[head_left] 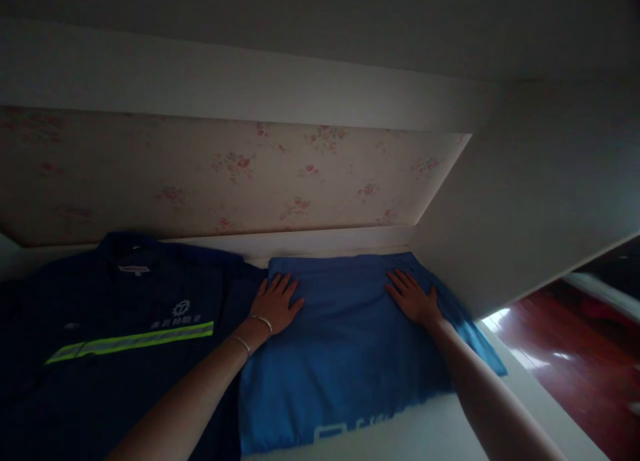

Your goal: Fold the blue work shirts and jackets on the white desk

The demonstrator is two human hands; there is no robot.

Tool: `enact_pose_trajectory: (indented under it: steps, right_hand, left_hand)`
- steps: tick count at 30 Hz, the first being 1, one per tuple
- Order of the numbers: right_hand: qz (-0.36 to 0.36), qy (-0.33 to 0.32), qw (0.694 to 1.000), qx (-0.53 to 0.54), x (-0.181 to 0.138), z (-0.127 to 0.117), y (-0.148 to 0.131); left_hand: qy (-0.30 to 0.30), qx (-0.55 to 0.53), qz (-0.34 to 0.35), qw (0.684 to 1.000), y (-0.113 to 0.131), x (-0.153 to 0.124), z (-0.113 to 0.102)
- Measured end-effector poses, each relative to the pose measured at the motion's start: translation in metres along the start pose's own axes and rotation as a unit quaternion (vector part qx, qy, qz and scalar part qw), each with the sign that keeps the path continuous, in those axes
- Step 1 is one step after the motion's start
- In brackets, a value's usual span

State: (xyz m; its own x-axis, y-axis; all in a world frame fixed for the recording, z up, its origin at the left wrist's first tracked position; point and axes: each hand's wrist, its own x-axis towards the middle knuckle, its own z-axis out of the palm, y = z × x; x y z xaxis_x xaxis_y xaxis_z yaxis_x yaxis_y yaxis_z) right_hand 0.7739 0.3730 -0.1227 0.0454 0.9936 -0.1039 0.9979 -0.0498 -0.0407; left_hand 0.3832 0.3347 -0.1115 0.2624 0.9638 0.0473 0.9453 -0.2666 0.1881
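A blue cloth (pixel 345 341) lies spread on a pale surface, with faint creases across it and light printed marks along its near edge. My left hand (pixel 276 302) rests on the cloth's left side, fingers stretched out. On the upper right part of the cloth my right hand (pixel 413 296) lies flat, its fingers spread. Neither hand grips anything. To the left is a dark navy work jacket (pixel 135 301) with a yellow-green reflective stripe and a small white emblem; my left forearm passes over it.
Behind the clothes runs a floral-papered panel (pixel 300 174) within a pale frame. A pale side panel (pixel 520 194) stands at the right, touching the cloth's side. Beyond it, lower down, a reddish shiny floor (pixel 575 354) shows. The pale surface (pixel 425 428) extends in front of the cloth.
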Motion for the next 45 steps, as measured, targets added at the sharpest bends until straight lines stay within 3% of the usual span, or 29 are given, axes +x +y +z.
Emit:
enact_pose_trajectory:
  steps: [8,12,15,17,19,21,23,26,29,32,36,39,41,45]
  right_hand:
    - [-0.007,0.004,1.0,0.01,0.044,0.0,0.028]
    - [-0.014,-0.009,1.0,-0.005,0.05,0.0,0.033]
    - [-0.014,-0.023,0.999,-0.031,0.047,-0.007,0.026]
    - [-0.02,0.007,0.998,-0.052,0.04,-0.016,0.014]
    - [-0.035,0.079,0.995,-0.042,0.025,-0.024,-0.005]
    - [-0.06,0.147,0.987,0.028,-0.003,-0.027,-0.03]
    - [-0.084,0.163,0.97,0.161,-0.046,-0.024,-0.063]
    - [-0.105,0.075,0.898,0.421,-0.133,-0.009,-0.122]
    - [-0.123,-0.1,0.791,0.591,-0.217,0.004,-0.187]
    - [-0.129,-0.214,0.707,0.662,-0.268,0.003,-0.247]
    - [-0.083,-0.267,0.654,0.703,-0.283,-0.011,-0.298]
    - [-0.03,-0.281,0.647,0.708,-0.274,-0.02,-0.316]
    - [-0.002,-0.274,0.662,0.697,-0.266,-0.023,-0.325]
    - [-0.027,-0.183,0.745,0.641,-0.261,-0.027,-0.342]
  left_hand:
    - [0.011,0.015,-0.006,1.0,0.013,0.046,0.017]
    - [0.01,0.027,-0.011,1.0,0.021,0.044,0.014]
    - [0.004,0.03,-0.02,0.999,0.029,0.027,0.002]
    - [0.002,0.025,-0.022,0.999,0.034,0.005,-0.013]
    - [0.002,0.016,-0.013,1.0,0.037,-0.03,-0.032]
    - [0.01,0.003,0.005,1.0,0.037,-0.081,-0.048]
    - [0.02,-0.001,-0.002,1.0,0.035,-0.144,-0.056]
    - [-0.009,0.013,-0.091,0.996,0.034,-0.239,-0.045]
    - [-0.076,0.0,-0.177,0.981,0.035,-0.303,-0.027]
    - [-0.106,-0.084,-0.22,0.966,0.032,-0.33,-0.031]
    - [-0.043,-0.249,-0.241,0.937,0.01,-0.343,-0.072]
    - [-0.005,-0.359,-0.266,0.894,-0.01,-0.352,-0.101]
    - [-0.023,-0.395,-0.258,0.881,-0.017,-0.357,-0.108]
    - [-0.072,-0.294,-0.201,0.932,-0.004,-0.363,-0.091]
